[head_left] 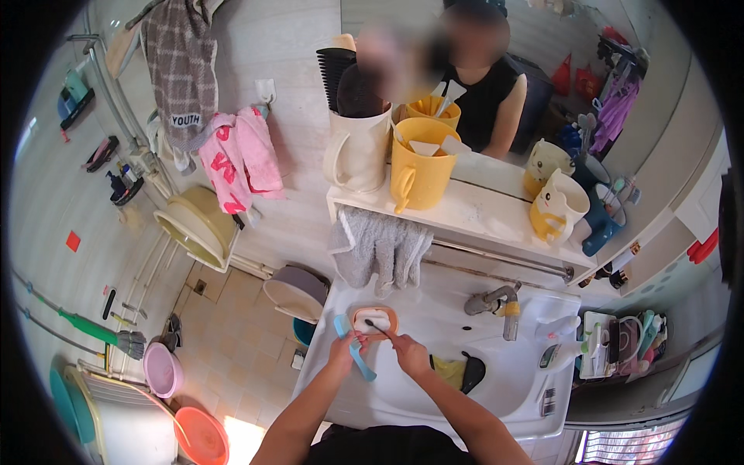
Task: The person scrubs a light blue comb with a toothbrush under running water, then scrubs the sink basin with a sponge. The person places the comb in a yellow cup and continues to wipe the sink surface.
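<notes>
Over the left part of the white washbasin, my left hand is closed around a long light-blue plastic thing with a wider upper end; its exact kind is unclear. That hand is also at the near-left edge of a small orange-pink dish with white stuff in it. My right hand pinches a thin dark-tipped stick, perhaps a brush, whose tip reaches into the dish. A yellow and black cloth-like thing lies in the basin near my right forearm.
A faucet stands at the basin's back. Bottles line its right side. Above, a shelf carries a yellow cup and a white pitcher. A grey towel hangs beneath. Tubs sit on the floor left.
</notes>
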Demonstrator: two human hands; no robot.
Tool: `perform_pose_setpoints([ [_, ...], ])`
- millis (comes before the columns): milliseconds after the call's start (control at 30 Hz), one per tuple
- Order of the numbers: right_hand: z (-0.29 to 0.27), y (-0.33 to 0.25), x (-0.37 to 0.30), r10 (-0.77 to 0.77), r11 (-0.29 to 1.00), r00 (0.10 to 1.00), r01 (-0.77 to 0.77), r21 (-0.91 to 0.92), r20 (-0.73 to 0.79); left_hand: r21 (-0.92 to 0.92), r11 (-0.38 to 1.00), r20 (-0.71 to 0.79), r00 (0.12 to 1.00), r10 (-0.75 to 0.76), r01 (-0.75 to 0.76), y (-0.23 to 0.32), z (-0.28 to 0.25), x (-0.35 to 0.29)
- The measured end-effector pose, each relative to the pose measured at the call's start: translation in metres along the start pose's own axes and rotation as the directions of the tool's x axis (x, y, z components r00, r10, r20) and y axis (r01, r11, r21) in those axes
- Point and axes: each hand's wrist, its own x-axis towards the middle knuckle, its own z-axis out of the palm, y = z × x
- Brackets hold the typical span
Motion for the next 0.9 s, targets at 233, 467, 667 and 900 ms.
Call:
perform_pose_setpoints([
  [233, -0.014, -0.010, -0.021, 0.077, 0.979, 0.996, -0.083, 0.187, 0.037, 0.010, 0.990, 0.221, 0.966, 0.138, -0.143, 0.018, -0.003, -0.017],
  [467, -0.042, -0.029, -0.040, -0.032, 0.996, 0.992, 0.043, 0.083, -0.125, 0.084, 0.989, 0.385, 0.919, 0.082, -0.123, 0.027, 0.039, -0.070],
  [667, -0.061, -0.024, -0.055, -0.092, 0.996, 0.957, 0.092, -0.011, -0.274, 0.186, 0.976, 0.460, 0.888, 0.012, -0.110, 0.031, 0.051, -0.083],
  [900, -0.077, -0.010, -0.079, 0.058, 0.997, 0.951, -0.071, -0.029, -0.303, 0.274, 0.956, 0.482, 0.875, -0.038, -0.109, 0.031, 0.066, -0.095],
])
